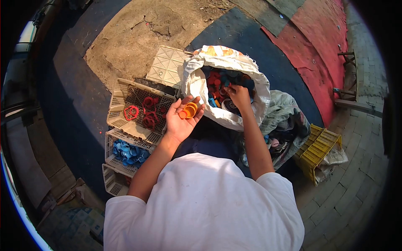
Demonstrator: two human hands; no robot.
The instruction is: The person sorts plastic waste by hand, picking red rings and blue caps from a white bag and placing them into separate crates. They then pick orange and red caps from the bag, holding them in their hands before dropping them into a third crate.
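My left hand (183, 121) is palm up, its fingers curled around orange plastic caps (191, 110). It is between a beige crate with red pieces (148, 109) and a white woven sack (260, 98). My right hand (239, 97) reaches into the open mouth of the sack, fingers pinched at the mixed caps (217, 81), which are red, blue and dark green. Whatever those fingertips hold is too small to make out.
Below the beige crate, another crate holds blue pieces (127, 154), with a third crate (113, 180) beneath. Right of the sack are a grey-green bag (282, 104) and a yellow crate (320, 146). A wooden stand (356, 105) is far right.
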